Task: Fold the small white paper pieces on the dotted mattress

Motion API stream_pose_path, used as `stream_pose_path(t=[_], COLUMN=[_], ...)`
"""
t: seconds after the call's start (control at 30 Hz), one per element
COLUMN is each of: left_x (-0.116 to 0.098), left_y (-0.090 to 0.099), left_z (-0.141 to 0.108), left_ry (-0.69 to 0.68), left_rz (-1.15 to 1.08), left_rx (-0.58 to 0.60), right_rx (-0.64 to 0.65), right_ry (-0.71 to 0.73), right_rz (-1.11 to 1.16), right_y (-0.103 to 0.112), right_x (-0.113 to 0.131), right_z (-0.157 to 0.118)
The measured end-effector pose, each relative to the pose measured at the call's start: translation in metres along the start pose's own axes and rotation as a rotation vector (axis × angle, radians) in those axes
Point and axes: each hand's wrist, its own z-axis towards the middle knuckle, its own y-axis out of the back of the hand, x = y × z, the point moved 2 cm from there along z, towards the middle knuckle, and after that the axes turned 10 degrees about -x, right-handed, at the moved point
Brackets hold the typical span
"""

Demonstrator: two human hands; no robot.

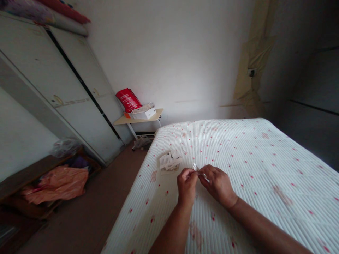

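Note:
Over the bed (254, 218) with its white, ribbed, red-dotted cover, both hands meet at a small shiny whitish packet (195, 166). My left hand (186, 187) pinches it from the left between thumb and fingers. From the right, my right hand (219, 185) grips it with closed fingertips. Only the upper end of the packet sticks out; the fingers hide the rest, and its contents cannot be made out. Just left of and beyond the hands, a loose pile of white printed packets (169, 161) lies on the cover.
Against the wall, a small table (120, 121) bears a red bag (128, 100) and a white box (148, 113). A tall cabinet (79, 106) stands at the left. Orange cloth (60, 183) lies on a low wooden shelf near the bed's left side.

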Motion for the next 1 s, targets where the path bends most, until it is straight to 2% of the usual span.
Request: stream_pose_path(t=[0.4, 0.6, 0.67, 0.83, 0.9, 1.0], left_x=[0.0, -0.007, -0.01, -0.007, -0.006, -0.005], left_y=[-0.003, 0.009, 0.013, 0.011, 0.009, 0.006], left_z=[-0.001, 0.007, 0.011, 0.013, 0.012, 0.009], left_ry=[0.003, -0.104, -0.11, 0.075, 0.125, 0.153], left_rz=[0.004, 0.011, -0.053, -0.109, -0.143, -0.237], left_rx=[0.035, -0.004, 0.049, 0.329, 0.345, 0.281], right_rx=[0.023, 0.065, 0.085, 0.086, 0.065, 0.03], right_ry=[-0.049, -0.037, -0.028, -0.041, -0.04, -0.028], right_rz=[0.02, 0.016, 0.046, 0.134, 0.172, 0.185], right_y=[0.0, 0.002, 0.004, 0.008, 0.009, 0.01], right_x=[-0.004, -0.008, -0.01, -0.01, -0.009, -0.008], right_z=[0.001, 0.003, 0.004, 0.006, 0.006, 0.005])
